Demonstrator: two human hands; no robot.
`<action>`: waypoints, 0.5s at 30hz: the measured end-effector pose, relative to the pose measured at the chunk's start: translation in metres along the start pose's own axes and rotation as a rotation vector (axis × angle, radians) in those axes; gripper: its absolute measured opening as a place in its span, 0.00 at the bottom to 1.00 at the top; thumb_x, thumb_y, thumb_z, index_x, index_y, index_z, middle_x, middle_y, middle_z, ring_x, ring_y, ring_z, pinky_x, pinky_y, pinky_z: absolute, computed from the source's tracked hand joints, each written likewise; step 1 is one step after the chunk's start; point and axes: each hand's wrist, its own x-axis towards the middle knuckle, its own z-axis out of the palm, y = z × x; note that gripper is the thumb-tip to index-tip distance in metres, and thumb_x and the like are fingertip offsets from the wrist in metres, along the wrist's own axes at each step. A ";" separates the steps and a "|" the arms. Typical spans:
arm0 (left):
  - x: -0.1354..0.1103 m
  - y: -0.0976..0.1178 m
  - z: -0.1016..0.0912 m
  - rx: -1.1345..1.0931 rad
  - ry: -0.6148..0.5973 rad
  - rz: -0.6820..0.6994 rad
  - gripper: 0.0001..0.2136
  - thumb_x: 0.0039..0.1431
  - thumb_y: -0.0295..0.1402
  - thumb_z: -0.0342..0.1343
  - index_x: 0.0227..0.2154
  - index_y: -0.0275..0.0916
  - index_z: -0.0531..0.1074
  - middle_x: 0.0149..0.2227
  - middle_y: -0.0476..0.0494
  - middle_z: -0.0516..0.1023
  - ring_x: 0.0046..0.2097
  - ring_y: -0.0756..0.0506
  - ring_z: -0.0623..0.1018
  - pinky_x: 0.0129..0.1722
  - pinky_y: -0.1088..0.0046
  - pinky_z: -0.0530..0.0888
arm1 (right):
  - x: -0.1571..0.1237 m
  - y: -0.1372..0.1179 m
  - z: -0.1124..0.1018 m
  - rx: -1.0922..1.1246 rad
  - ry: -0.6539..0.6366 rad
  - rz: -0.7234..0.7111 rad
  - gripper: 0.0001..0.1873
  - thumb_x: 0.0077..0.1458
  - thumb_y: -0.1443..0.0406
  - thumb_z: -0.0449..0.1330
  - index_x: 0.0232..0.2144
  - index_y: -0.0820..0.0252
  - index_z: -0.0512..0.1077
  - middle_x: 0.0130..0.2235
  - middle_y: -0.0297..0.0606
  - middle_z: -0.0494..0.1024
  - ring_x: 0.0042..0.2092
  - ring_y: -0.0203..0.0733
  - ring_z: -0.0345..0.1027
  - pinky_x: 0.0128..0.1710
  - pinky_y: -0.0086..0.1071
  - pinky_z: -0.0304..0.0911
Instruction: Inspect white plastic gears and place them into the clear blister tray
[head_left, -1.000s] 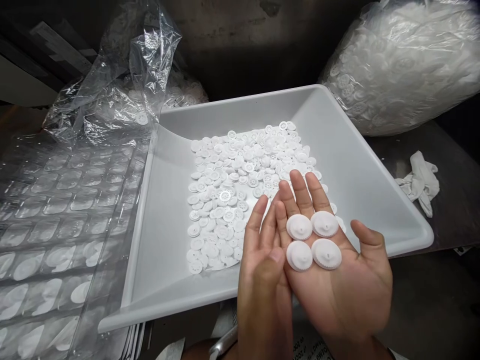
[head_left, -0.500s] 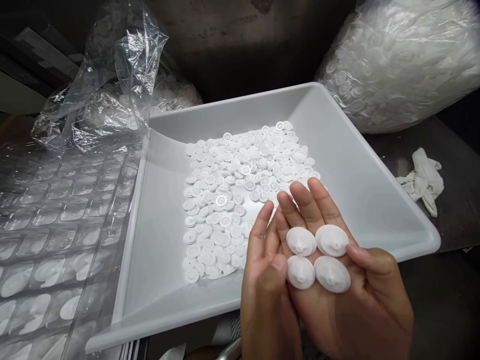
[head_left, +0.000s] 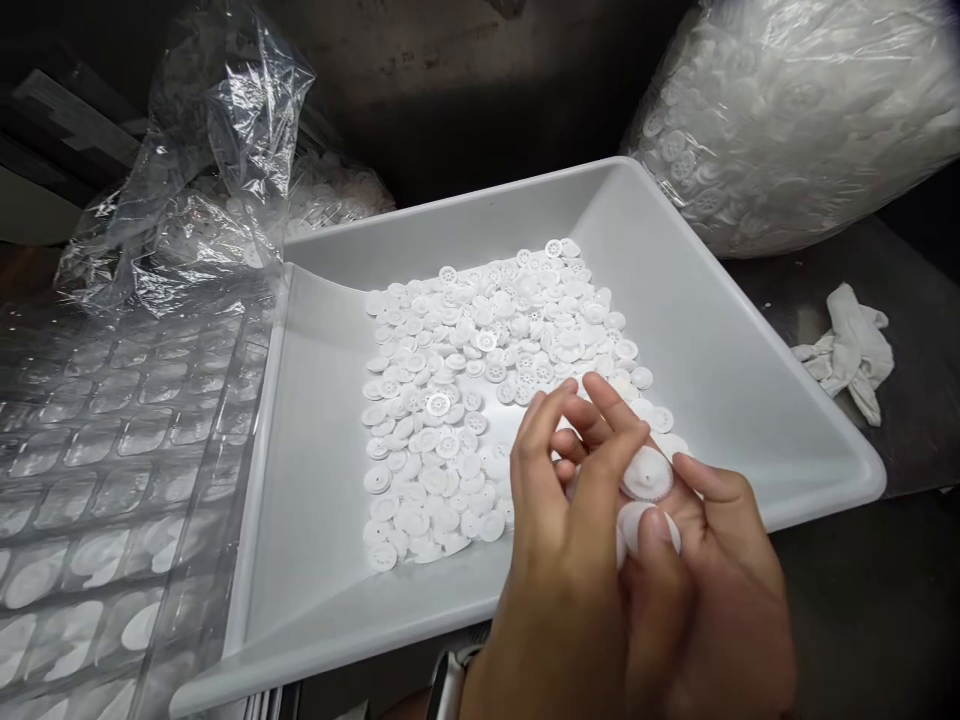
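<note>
Now the left hand point(head_left: 570, 510) is brought in over the right, its fingers narrowly curled, though whether a gear is held cannot be told; white gears point(head_left: 646, 473) lie half covered, cupped in the right hand point(head_left: 720, 570), above the tray point(head_left: 450, 205).

Item: a white plastic gear point(head_left: 646, 474) with a finely toothed rim and a raised conical hub, hub facing up, lying tilted on the palm of the right hand point(head_left: 724, 590). A second white gear point(head_left: 637, 525) sits touching it at its 7 o'clock, partly covered by a thumb. The fingers point(head_left: 600, 420) of the left hand point(head_left: 570, 510) curl close at the first gear's 10 o'clock. No damage is discernible on the visible surfaces.
</note>
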 end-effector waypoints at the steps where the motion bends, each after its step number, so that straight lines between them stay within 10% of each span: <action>1: 0.002 -0.001 -0.001 0.067 -0.050 0.021 0.17 0.62 0.33 0.49 0.53 0.50 0.67 0.68 0.49 0.46 0.67 0.33 0.53 0.59 0.50 0.65 | 0.001 0.001 -0.001 0.022 0.016 0.025 0.30 0.60 0.52 0.40 0.54 0.57 0.69 0.40 0.42 0.78 0.48 0.46 0.71 0.50 0.43 0.67; 10: 0.020 -0.003 -0.033 0.281 -0.191 0.219 0.10 0.61 0.29 0.47 0.41 0.38 0.71 0.63 0.38 0.61 0.67 0.38 0.55 0.60 0.52 0.67 | 0.007 0.023 -0.023 0.549 -0.009 0.347 0.16 0.49 0.58 0.63 0.41 0.57 0.74 0.37 0.36 0.76 0.39 0.39 0.73 0.35 0.30 0.72; 15: 0.024 -0.004 -0.037 0.323 -0.089 0.437 0.09 0.58 0.21 0.47 0.31 0.35 0.72 0.40 0.42 0.80 0.49 0.45 0.76 0.56 0.64 0.72 | 0.012 0.031 -0.029 0.706 -0.072 0.364 0.07 0.53 0.73 0.62 0.33 0.59 0.70 0.30 0.28 0.70 0.28 0.22 0.65 0.29 0.12 0.66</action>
